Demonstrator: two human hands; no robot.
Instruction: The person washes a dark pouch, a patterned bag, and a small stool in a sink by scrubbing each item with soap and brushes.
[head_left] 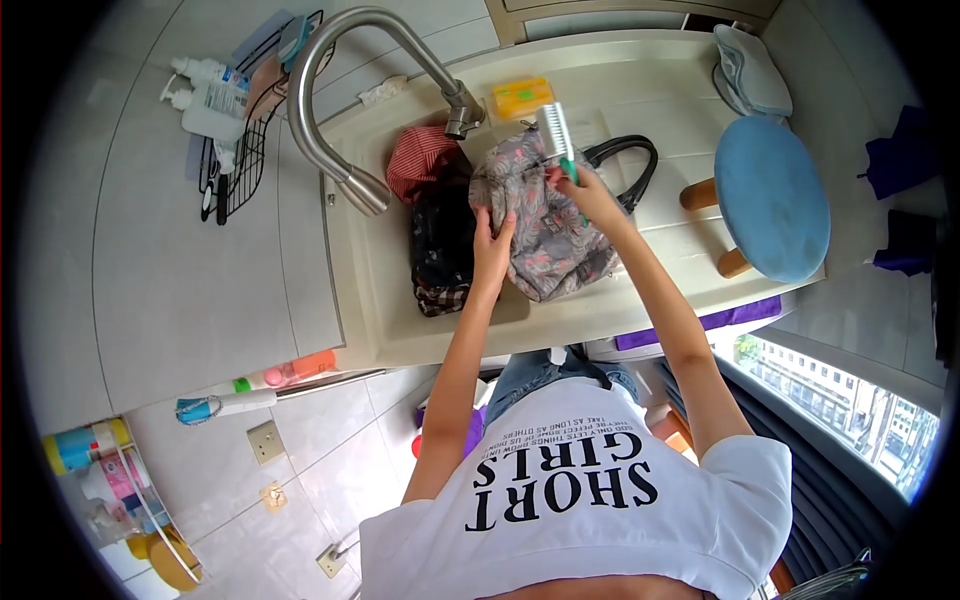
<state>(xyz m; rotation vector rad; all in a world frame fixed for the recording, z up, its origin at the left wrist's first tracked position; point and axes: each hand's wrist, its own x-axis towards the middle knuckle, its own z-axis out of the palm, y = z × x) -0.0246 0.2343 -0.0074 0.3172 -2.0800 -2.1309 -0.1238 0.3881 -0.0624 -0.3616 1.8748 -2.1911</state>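
Note:
A grey floral handbag (545,245) with a dark handle (645,170) lies across the edge between the sink basin and its ribbed drainboard. My left hand (492,245) is closed on the bag's left side, thumb and fingers pinching the fabric. In my right hand (592,196) is a scrub brush (554,132) with a green handle; its white bristles show above the bag. Left of the bag, inside the basin, are a dark patterned cloth item (440,240) and a red-striped cloth (425,160). A yellow soap bar (522,97) sits behind the bag.
A curved metal faucet (310,110) arches over the basin's left side. A blue-topped stool (775,200) lies tipped on the drainboard at right, near a folded pale cloth (750,70). Bottles (218,100) and a black wire rack (245,165) stand at left.

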